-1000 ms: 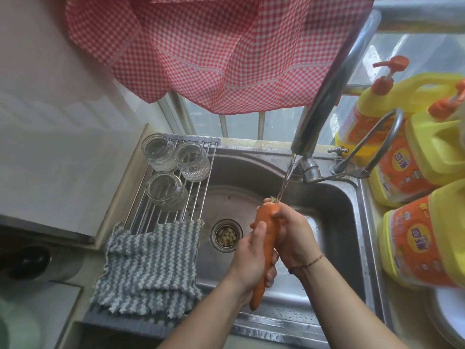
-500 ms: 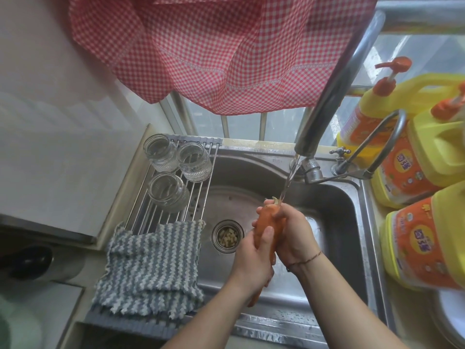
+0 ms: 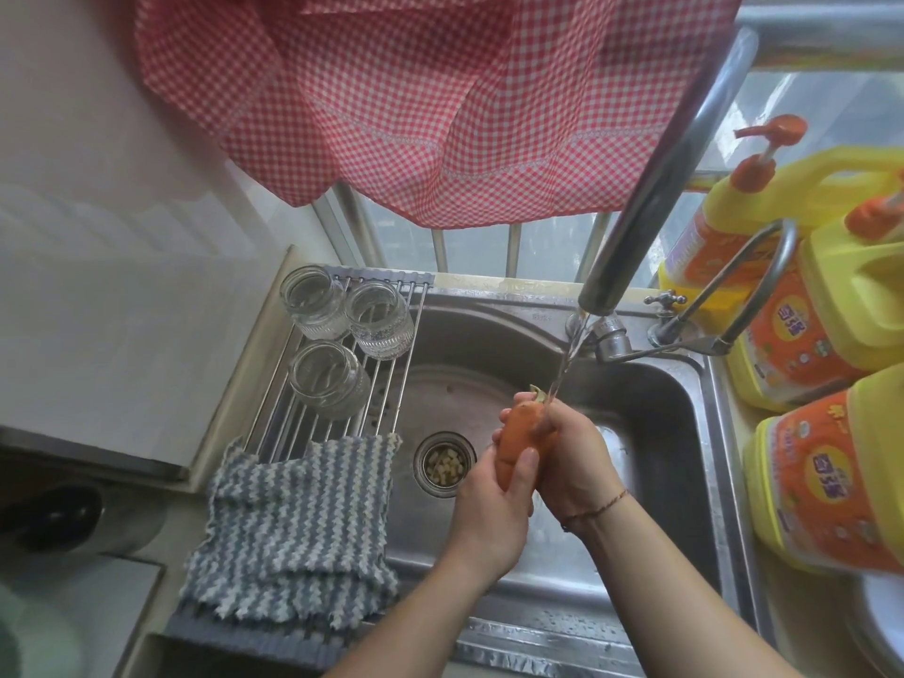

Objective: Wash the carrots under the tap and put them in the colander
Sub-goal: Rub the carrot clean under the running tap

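Note:
An orange carrot [image 3: 519, 431] stands nearly upright over the steel sink [image 3: 650, 423], its stem end under the thin stream from the tap [image 3: 650, 198]. My left hand [image 3: 494, 506] grips the carrot's lower part, thumb up along its front. My right hand [image 3: 572, 462] wraps round the carrot from the right side. Most of the carrot is hidden between the two hands. No colander is in view.
A roll-up rack [image 3: 391, 384] over the sink's left side carries three glass jars [image 3: 327, 381] and a striped cloth [image 3: 298, 530]. Yellow detergent jugs [image 3: 831, 486] crowd the right counter. A red checked curtain [image 3: 416, 100] hangs above. The drain strainer [image 3: 444, 463] holds scraps.
My left hand has slid up the carrot, so the lower tip that showed below it a second ago is now covered. The right hand stays wrapped near the top.

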The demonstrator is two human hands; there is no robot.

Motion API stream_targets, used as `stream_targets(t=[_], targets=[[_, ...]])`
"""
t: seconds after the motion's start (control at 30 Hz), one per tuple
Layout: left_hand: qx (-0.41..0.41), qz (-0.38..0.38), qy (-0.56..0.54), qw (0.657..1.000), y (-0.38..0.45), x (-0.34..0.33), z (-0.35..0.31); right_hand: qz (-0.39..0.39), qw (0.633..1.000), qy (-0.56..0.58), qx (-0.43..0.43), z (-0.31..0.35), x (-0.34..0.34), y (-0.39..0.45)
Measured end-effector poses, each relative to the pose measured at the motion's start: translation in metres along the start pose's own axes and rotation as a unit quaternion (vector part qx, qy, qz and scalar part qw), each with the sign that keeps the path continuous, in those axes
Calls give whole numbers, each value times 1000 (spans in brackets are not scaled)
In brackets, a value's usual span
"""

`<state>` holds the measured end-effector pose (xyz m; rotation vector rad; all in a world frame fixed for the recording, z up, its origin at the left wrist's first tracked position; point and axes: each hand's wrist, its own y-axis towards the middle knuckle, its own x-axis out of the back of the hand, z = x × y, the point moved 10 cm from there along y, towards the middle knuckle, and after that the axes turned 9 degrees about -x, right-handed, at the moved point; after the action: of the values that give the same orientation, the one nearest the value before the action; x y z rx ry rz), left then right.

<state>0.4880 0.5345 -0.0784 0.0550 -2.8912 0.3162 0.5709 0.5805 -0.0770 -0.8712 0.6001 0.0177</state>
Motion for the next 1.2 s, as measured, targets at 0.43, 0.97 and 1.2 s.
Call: stream_targets(t=[0.43,0.97,1.2], targets=[[-47,-3,55,997,-4,4,-8,40,998,38,-2,-1,-2,-6],[-42,-21,104,994,-10,7,-3,-1,1000,-18,13,0,4,-6],[-34,8,158,987,-9,4,-6,-21,999,-22,14,4,4,-8]])
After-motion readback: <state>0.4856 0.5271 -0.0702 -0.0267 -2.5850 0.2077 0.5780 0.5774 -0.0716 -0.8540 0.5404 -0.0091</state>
